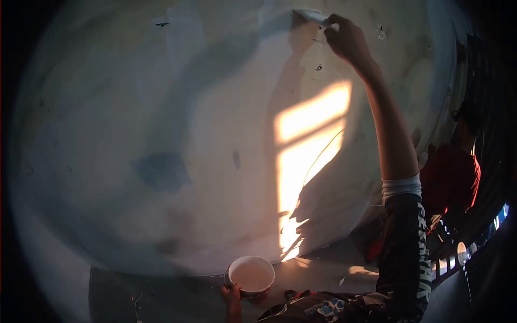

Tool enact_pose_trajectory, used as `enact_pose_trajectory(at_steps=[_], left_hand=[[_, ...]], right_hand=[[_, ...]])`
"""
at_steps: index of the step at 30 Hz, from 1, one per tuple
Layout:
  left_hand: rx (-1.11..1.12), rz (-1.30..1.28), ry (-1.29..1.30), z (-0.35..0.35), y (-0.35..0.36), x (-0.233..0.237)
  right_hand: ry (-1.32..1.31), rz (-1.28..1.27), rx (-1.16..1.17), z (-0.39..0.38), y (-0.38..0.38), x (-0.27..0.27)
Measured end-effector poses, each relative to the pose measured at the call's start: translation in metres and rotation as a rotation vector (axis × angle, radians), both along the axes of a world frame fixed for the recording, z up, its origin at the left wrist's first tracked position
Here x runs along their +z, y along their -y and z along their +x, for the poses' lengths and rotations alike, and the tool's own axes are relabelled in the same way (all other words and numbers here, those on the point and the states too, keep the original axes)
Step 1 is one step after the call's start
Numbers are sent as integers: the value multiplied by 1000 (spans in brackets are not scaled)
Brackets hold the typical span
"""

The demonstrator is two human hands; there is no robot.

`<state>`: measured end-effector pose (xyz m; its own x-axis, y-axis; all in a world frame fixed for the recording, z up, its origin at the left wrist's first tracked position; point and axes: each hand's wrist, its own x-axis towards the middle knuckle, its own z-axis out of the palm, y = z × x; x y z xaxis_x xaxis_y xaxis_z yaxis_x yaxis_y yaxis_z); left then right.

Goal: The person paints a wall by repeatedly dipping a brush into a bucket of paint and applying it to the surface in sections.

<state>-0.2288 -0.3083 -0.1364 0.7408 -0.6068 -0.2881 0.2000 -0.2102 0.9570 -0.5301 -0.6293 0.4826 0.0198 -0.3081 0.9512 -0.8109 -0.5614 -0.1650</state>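
My right hand (pixel 347 39) is raised high on the wall (pixel 226 204). Its fingers are closed around a pale, flat, brush-like tool (pixel 316 16), partly hidden by the hand, whose far end meets the wall. A darker, damp-looking band curves away from it to the lower left. Low in the view, my left hand (pixel 231 295) grips the near left side of a round bucket (pixel 251 275). The bucket is upright, with a pale beige content whose kind I cannot make out.
Bright window light falls on the wall beside my arm's shadow. Several small dark fixings (pixel 319 68) stick out of the wall. At the right, another person in a red shirt (pixel 451 175) is close behind my raised arm. The grey floor (pixel 177 296) runs along the wall's foot.
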Motion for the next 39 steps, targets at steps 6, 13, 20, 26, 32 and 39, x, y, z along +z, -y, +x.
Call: enact_pose_trajectory(at_steps=[6, 13, 20, 26, 32, 39], left_hand=[[99, 95, -41, 0, -10, 17], [81, 81, 18, 12, -4, 2], [13, 108, 43, 3, 5, 1], [-5, 218, 42, -4, 4, -5], [-40, 237, 99, -7, 4, -3], [-27, 201, 164, -17, -3, -7]], right_hand=[[-59, 410, -28, -19, -10, -93], [-156, 150, 12, -37, -25, 2], [-256, -44, -172, -19, 32, 31], [-213, 578, 150, -13, 1, -177], [-355, 771, 253, -30, 19, -229], [-215, 580, 50, -27, 19, 20]])
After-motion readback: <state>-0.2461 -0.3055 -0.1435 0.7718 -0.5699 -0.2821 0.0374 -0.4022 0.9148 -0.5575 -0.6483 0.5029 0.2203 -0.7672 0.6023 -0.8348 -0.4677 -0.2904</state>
